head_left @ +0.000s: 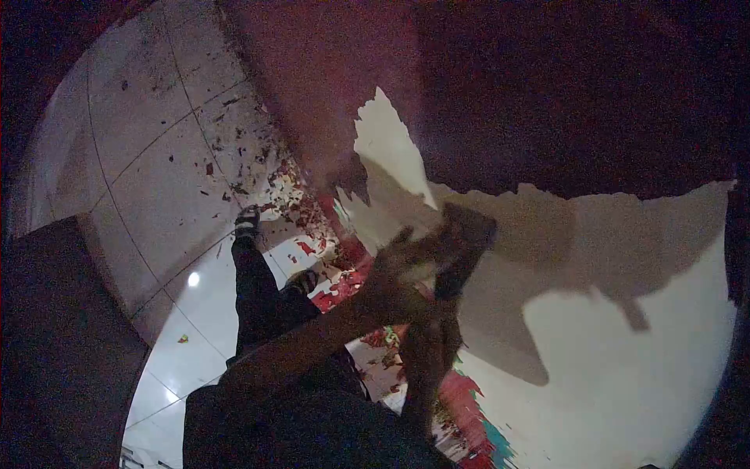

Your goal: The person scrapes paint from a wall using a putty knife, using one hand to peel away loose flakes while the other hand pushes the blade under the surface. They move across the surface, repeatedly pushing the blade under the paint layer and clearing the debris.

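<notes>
My left hand (pixel 406 270) reaches in from the left, bent at the wrist, and is blurred and dark. Just below it, my right hand (pixel 434 324) comes up from the bottom and appears closed around the lower end of a dark, flat, block-shaped thing (pixel 466 238). The kind of that thing is too dim and smeared to make out. My left hand is against or beside it; its fingers are not clear. Both hands are in front of a wall whose bare pale area (pixel 609 367) has jagged edges, bordered by a dark red covering (pixel 562 94).
Torn scraps (pixel 301 207) litter the light tiled floor (pixel 148 180) along the wall's base. Strips of red and teal covering (pixel 469 414) remain low on the wall. My shoe (pixel 248 221) stands near the scraps. A dark panel (pixel 62 313) is at the left.
</notes>
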Available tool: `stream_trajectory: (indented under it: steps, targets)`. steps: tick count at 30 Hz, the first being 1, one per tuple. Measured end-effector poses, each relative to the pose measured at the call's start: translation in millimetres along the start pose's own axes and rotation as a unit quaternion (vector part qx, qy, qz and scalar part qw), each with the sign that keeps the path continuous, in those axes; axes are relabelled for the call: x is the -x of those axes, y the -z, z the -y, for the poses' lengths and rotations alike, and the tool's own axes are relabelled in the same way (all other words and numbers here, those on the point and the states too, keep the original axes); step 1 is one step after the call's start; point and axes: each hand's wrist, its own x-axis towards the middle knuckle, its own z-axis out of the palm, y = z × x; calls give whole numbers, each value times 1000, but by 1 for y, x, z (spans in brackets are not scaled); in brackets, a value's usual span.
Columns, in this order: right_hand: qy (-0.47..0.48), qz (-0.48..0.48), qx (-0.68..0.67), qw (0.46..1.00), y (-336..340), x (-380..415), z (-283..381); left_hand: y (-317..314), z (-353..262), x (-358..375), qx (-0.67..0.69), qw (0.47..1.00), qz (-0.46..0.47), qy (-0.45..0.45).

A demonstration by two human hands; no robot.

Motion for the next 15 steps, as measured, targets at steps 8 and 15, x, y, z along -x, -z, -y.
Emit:
stream_trajectory:
  steps: [8, 15]
  targets:
    - [1, 21, -16, 1000, 6, -14, 11, 4, 1, -20, 16, 999, -31, -23]
    - [43, 18, 48, 998, 14, -16, 7, 10, -12, -38, 31, 997, -75, -20]
